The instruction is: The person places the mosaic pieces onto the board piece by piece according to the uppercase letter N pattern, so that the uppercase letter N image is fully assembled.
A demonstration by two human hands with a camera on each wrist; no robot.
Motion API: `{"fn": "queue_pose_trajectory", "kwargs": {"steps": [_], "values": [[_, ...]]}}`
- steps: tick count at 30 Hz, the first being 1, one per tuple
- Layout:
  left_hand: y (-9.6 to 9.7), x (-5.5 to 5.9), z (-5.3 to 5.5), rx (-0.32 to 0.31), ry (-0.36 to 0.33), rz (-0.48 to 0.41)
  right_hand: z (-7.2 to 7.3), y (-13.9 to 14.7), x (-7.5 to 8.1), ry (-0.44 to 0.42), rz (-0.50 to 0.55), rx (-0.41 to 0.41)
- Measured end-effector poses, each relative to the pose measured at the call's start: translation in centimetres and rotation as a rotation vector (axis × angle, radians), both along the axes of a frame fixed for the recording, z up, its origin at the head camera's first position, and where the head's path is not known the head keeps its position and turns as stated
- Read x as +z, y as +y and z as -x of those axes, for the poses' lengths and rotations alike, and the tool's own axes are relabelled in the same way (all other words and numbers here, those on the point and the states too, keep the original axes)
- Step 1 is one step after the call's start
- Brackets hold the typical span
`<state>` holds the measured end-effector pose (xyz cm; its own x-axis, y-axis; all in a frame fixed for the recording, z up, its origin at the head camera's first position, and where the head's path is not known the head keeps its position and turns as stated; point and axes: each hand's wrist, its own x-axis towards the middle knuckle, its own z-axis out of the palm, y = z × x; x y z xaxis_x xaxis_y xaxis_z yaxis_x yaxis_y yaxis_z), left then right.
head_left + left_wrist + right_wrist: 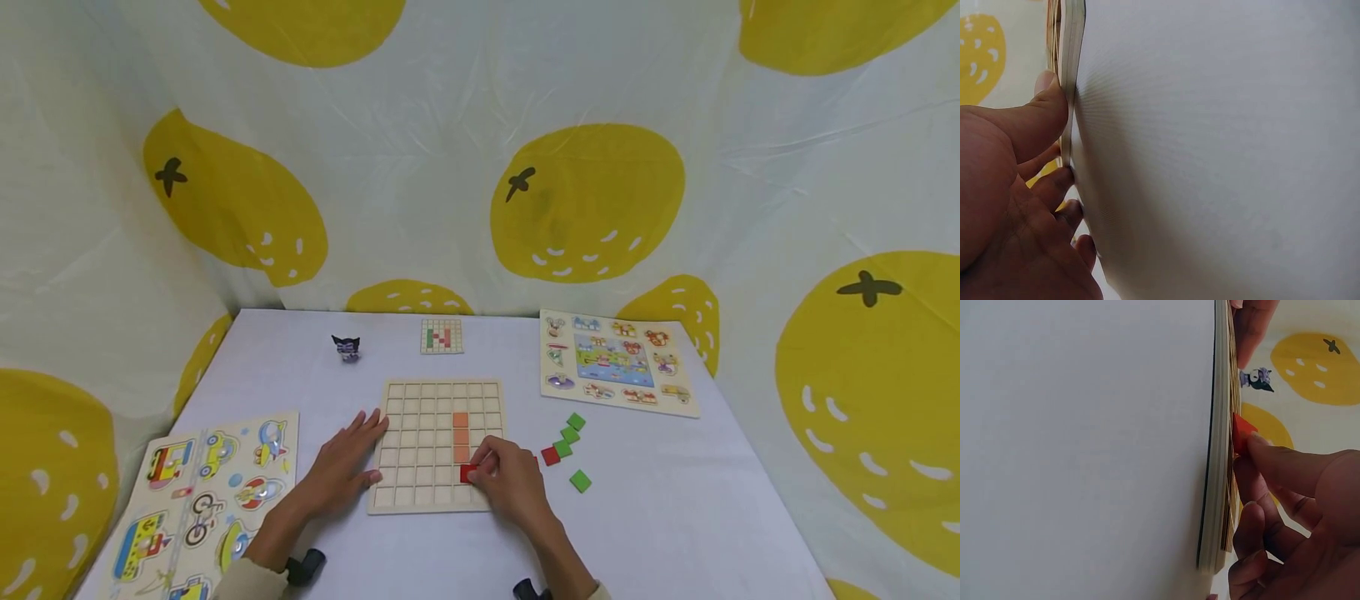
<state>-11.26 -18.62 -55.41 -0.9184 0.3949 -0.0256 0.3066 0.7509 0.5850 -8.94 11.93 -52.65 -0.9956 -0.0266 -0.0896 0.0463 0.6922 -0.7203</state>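
My right hand (512, 479) pinches a red square tile (467, 473) between thumb and fingertips, over the lower right part of a wooden grid board (408, 479). In the right wrist view the red tile (1242, 432) stands tilted at the board's surface. A column of three orange tiles (461, 437) lies in the board just above it. At the board's left edge rests my left hand (337, 467), fingers extended and holding nothing. The left wrist view shows its thumb (1047, 115) against the board's side (1072, 62).
Right of the board lie several loose green tiles (580, 481) and a red one (551, 456). A small pattern card (442, 337) and a dark figurine (347, 348) stand behind. Picture puzzle boards lie at the left (202, 483) and back right (558, 342).
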Motion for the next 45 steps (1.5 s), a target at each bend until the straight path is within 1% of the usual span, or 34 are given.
{"fn": "queue_pose_trajectory", "kwargs": {"steps": [4,10,17,28,34,40,45], "values": [[0.1,0.0,0.0,0.000,-0.005,0.001,0.1,-0.4,-0.1,0.013,-0.018,0.018],[0.1,0.2,-0.1,0.003,0.005,0.009,0.3,-0.8,0.0,0.040,-0.045,0.010],[0.1,0.3,-0.1,0.001,0.004,0.007,0.6,-1.4,0.0,0.017,-0.091,0.001],[0.1,0.1,0.0,0.004,0.012,0.013,0.9,-1.5,0.4,0.012,-0.114,0.043],[0.1,0.1,0.1,0.003,0.003,0.009,0.9,-0.9,0.7,-0.016,-0.079,0.070],[0.0,0.0,0.1,0.006,0.003,0.009,0.9,0.3,0.5,-0.043,-0.018,0.116],[0.0,-0.1,0.1,0.004,0.009,0.007,0.7,1.6,0.3,-0.047,0.030,0.109]]}}
